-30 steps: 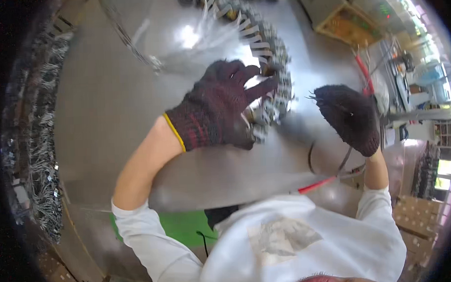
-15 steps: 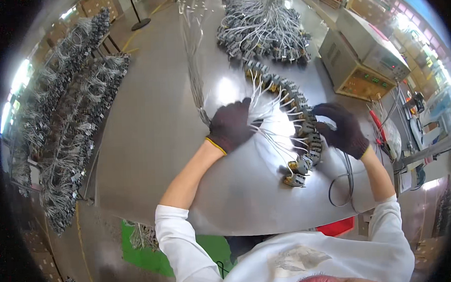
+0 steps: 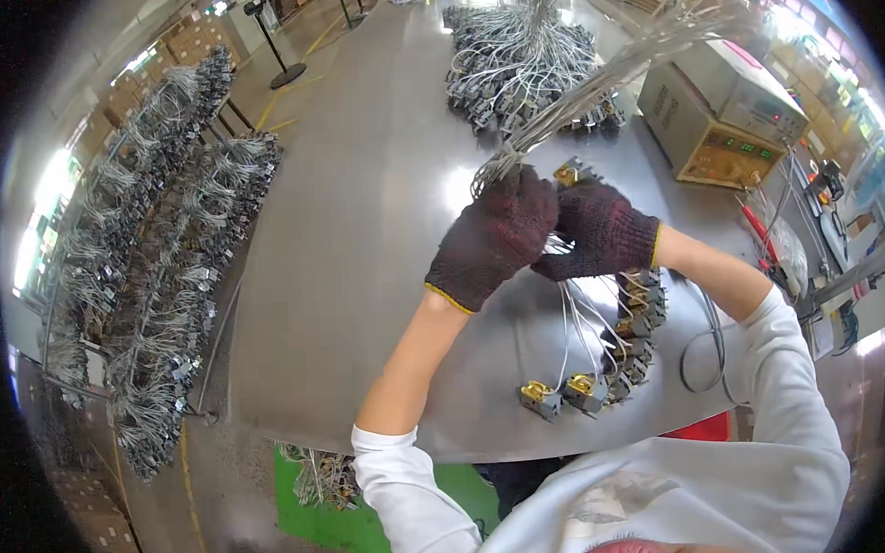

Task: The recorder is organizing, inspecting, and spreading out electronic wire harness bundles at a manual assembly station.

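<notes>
Dark knitted gloves cover both hands, which meet over the metal table (image 3: 335, 280). My left hand (image 3: 495, 238) is closed around a bundle of thin white-grey cables (image 3: 592, 86); the loose ends stretch up and to the right, blurred by motion. My right hand (image 3: 605, 227) presses against the left one, fingers curled at the same bundle; the fingertips are partly hidden. Below them, white leads fan out to a curved row of small grey-and-yellow connector blocks (image 3: 635, 333). One block (image 3: 539, 398) lies at the near end, and another (image 3: 573, 171) shows just beyond my right hand.
A large heap of cabled blocks (image 3: 523, 64) lies at the table's far end. Stacked test instruments (image 3: 719, 111) stand at the back right, with red-handled pliers (image 3: 761, 234) nearer. A loose black cable (image 3: 703, 350) curls at right. Racks of cabled parts (image 3: 170, 276) stand on the left.
My right hand has left the block row and joined my left at the cables. The cable ends have swung from far left to upper right, and the blocks have shifted nearer.
</notes>
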`<control>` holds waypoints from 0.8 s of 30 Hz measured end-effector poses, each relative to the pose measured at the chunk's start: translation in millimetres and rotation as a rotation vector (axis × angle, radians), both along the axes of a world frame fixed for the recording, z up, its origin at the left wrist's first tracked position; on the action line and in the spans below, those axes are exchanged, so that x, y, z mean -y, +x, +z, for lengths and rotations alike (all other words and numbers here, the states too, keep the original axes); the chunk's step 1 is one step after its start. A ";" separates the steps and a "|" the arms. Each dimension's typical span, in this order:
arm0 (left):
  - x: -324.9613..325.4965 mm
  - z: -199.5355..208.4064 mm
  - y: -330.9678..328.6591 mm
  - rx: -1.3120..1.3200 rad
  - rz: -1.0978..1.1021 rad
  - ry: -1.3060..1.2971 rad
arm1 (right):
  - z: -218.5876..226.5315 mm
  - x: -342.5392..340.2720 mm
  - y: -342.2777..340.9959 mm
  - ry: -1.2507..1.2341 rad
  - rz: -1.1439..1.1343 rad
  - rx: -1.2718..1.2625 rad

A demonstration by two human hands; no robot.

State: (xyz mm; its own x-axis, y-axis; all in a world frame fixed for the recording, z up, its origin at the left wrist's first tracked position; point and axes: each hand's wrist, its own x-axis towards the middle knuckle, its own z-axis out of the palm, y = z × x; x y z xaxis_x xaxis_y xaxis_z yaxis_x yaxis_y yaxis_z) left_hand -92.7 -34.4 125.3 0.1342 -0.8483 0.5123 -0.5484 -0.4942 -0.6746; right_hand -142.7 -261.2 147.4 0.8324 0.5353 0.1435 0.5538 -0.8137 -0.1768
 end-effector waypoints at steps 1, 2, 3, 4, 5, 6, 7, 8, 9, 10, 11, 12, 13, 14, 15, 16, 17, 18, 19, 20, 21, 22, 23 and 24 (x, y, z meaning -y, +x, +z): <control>0.9 2.4 -2.2 0.010 0.027 0.010 | -4.0 -0.4 0.6 0.065 0.012 0.015; 0.6 3.4 -5.3 0.016 0.000 0.027 | -9.3 0.0 -0.7 0.116 0.010 -0.005; 2.1 4.4 -7.1 0.025 -0.013 0.007 | -14.1 0.9 -0.1 0.151 0.015 -0.076; 4.3 4.9 -8.9 0.033 -0.023 -0.013 | -18.7 2.9 0.5 0.306 0.014 -0.127; 6.0 5.5 -10.3 0.031 -0.023 -0.020 | -22.9 5.3 0.9 0.340 0.005 -0.069; 6.9 5.9 -11.6 -0.024 -0.014 -0.042 | -24.1 10.5 5.9 0.325 0.019 -0.015; 7.1 6.9 -12.1 -0.073 -0.017 -0.071 | -25.0 14.9 11.8 0.311 0.033 0.036; 7.2 8.1 -12.2 -0.123 -0.020 -0.109 | -25.3 21.2 16.5 0.484 -0.078 -0.124; 5.8 9.7 -11.5 -0.193 -0.018 -0.112 | -19.0 33.5 24.9 0.284 -0.194 -0.009; 3.0 11.0 -11.8 -0.229 -0.033 -0.235 | -14.7 41.6 38.8 0.273 -0.258 0.032; 0.2 12.9 -10.3 -0.232 -0.013 -0.206 | -9.9 49.9 54.3 0.274 -0.278 0.114; -2.7 14.8 -8.6 -0.233 0.006 -0.176 | -4.3 59.4 69.8 0.338 -0.343 0.141; -4.3 16.3 -7.0 -0.221 0.022 -0.162 | 0.9 68.8 85.9 0.401 -0.430 0.150; -4.8 17.2 -5.5 -0.217 0.083 -0.110 | 6.0 78.4 101.2 0.497 -0.462 0.148; -4.2 17.0 -5.7 -0.209 0.095 -0.128 | 12.0 88.0 116.8 0.590 -0.514 0.126; -3.9 15.9 -6.2 -0.209 0.116 -0.142 | 22.4 95.8 137.7 0.505 -0.570 0.192; -3.3 14.2 -6.5 -0.209 0.138 -0.155 | 23.2 102.2 143.7 0.483 -0.594 0.281; -2.7 11.9 -6.1 -0.212 0.141 -0.129 | 25.8 106.7 150.5 0.396 -0.657 0.348; -1.8 8.9 -5.2 -0.214 0.144 -0.105 | 27.8 109.2 154.4 0.242 -0.658 0.342; -0.9 5.1 -3.5 -0.212 0.149 -0.088 | 23.3 107.1 153.1 0.097 -0.604 0.427; 0.1 0.5 -1.0 -0.243 0.148 -0.072 | 18.8 103.9 150.2 -0.058 -0.580 0.493; 1.8 -4.9 2.1 -0.272 0.148 -0.063 | 10.2 96.7 145.8 -0.016 -0.468 0.463; 3.7 -11.5 4.9 -0.303 0.147 -0.052 | -1.0 89.5 137.4 -0.038 -0.366 0.398; 5.3 -18.8 7.7 -0.372 0.154 -0.042 | -17.8 78.3 128.6 -0.137 -0.381 0.377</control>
State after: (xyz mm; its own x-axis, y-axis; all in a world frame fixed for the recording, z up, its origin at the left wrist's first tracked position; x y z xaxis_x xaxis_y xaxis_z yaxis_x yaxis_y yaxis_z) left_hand -85.0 -39.7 106.5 0.4412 -0.7829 0.4387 -0.6684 -0.6129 -0.4215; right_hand -14.0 -339.5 129.6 0.8753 0.2409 0.4192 0.2199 -0.9705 0.0986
